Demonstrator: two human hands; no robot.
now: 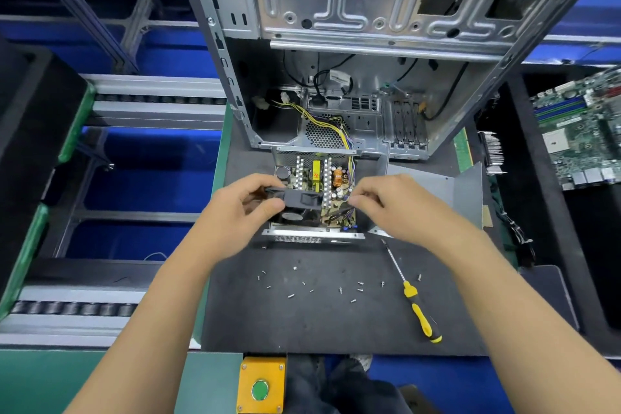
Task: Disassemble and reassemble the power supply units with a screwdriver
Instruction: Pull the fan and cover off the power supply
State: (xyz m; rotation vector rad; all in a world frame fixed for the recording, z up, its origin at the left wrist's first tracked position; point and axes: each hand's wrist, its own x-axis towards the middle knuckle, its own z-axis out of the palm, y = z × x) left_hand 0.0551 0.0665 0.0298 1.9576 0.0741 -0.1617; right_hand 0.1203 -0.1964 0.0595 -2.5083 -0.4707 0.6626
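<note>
Your left hand (250, 203) grips the black square cooling fan (299, 203), fingers curled over its left edge and thumb under it. The fan sits tilted over the near-left corner of the open metal power supply unit (314, 193), partly above the board. Your right hand (391, 205) pinches the thin dark wire bundle (339, 210) at the unit's right side, fingertips closed on it (which wire exactly is too small to tell).

The unit lies on the dark grey surface (302, 323) straight ahead of both hands, just in front of the bare silver computer case (369, 27). Its long axis runs away from you. Its folded grey sheet-metal cover (433, 193) lies open just right of it.

Key relation: fan is left of the wires, so the lead runs left to right between your hands, across the unit's near end. Left hand carries the fan; right hand is nearer the wire end. My read: you are partway through teardown, fan loose but tethered. Any lift of the fan pulls on that lead, so mind the slack.

The yellow-and-black handled screwdriver (415, 296) lies near your right forearm, tip pointing towards the unit. The small loose silver screws (311, 286) are scattered on the surface between your forearms, so watch your elbows.
</note>
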